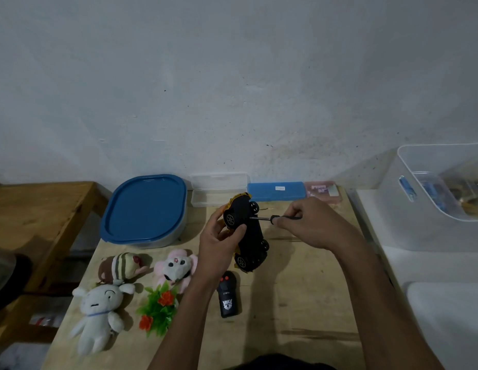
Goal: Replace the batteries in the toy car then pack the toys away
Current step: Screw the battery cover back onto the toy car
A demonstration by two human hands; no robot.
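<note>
Head view showed the left hand gripping the toy car; the right hand pinched a screwdriver against the car's underside.

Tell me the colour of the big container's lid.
The lid is blue, seen best in the head view.

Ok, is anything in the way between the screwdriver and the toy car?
Nothing visible. The right hand holds the screwdriver, its tip at the underside of the toy car, which the left hand grips.
</note>
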